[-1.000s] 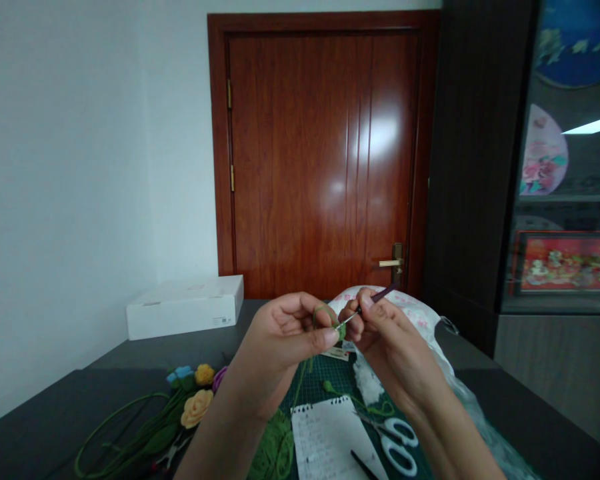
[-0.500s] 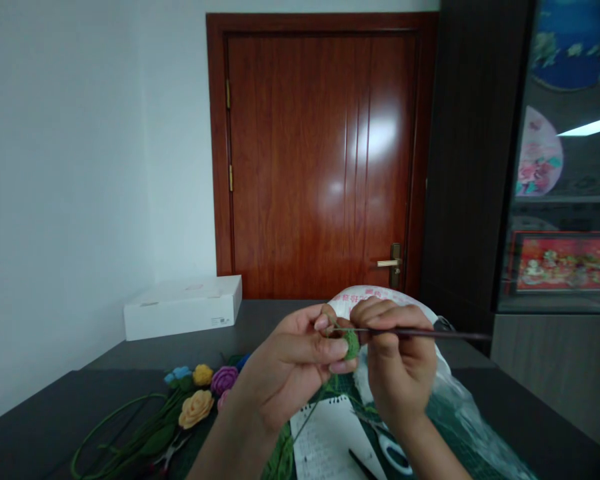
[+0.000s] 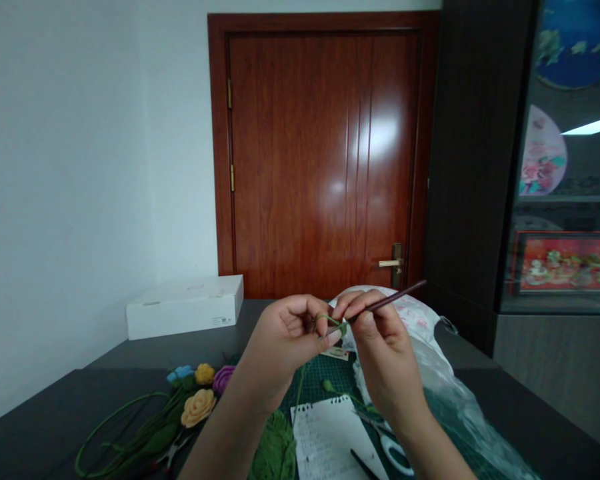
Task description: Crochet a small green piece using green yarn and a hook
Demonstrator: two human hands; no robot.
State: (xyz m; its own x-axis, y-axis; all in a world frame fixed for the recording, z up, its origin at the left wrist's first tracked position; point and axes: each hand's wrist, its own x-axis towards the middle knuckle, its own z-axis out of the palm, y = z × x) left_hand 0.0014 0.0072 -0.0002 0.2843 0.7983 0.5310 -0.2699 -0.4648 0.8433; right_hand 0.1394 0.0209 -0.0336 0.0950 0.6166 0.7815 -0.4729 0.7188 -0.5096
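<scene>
My right hand [image 3: 383,337] is closed round a dark crochet hook [image 3: 397,295], its handle slanting up to the right. The hook's tip end lies at a small green crocheted piece [image 3: 343,329], mostly hidden by fingers. My left hand [image 3: 285,343] pinches this piece between thumb and fingers, and a strand of green yarn [image 3: 330,319] runs over its forefinger. From there the strand drops towards a ball of green yarn [image 3: 276,447] on the table below the left hand. Both hands are close together above the tabletop.
A handwritten notepad page [image 3: 325,433] with a black pen [image 3: 363,462] lies on a green cutting mat [image 3: 335,377]. White-handled scissors [image 3: 395,453] sit to the right, near a plastic bag [image 3: 440,363]. Crocheted flowers [image 3: 199,407], pliers [image 3: 173,451] and a white box [image 3: 185,310] are left.
The hook has tilted from nearly level to slanting up right. Both hands have turned and shifted slightly left, and the green piece is now more covered. More of the yarn ball shows.
</scene>
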